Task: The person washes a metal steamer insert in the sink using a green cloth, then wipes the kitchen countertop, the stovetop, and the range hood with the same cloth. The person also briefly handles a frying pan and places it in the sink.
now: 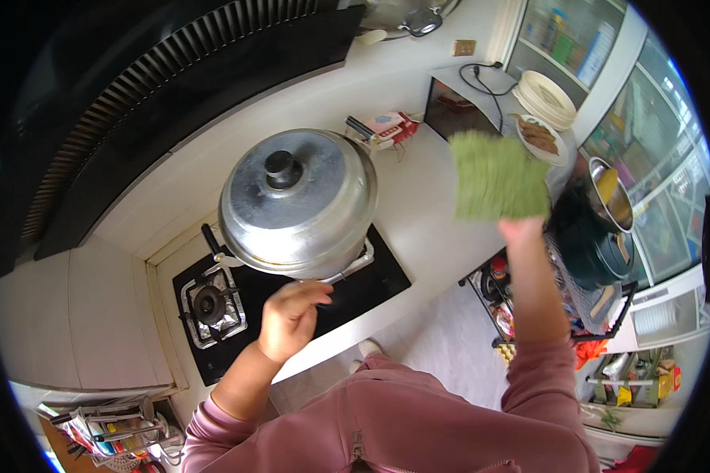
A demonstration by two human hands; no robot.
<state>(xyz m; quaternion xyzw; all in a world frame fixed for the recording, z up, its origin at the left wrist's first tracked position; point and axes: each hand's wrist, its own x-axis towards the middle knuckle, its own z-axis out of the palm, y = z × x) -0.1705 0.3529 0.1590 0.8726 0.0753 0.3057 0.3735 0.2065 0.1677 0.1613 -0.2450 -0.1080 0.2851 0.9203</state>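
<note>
In my right hand (522, 229) is a green cloth (497, 177), blurred by motion, held up above the right part of the white countertop (426, 195). My left hand (293, 316) is in the air near the front of the black gas stove (355, 307), its fingers curled and apart with nothing seen between them. Just beyond it a large metal pot with a domed lid (325, 224) and a black knob (283, 169) stands on the right burner. The left burner (209, 304) carries nothing.
A plate of brown food (541, 139) and stacked cream steamer rings or trays (545, 100) lie by a dark-fronted appliance (461, 109). Right of me stands a wheeled rack (603, 337) holding a dark green pot (609, 260) and a metal bowl (618, 207). A range hood (213, 106) overhangs the stove.
</note>
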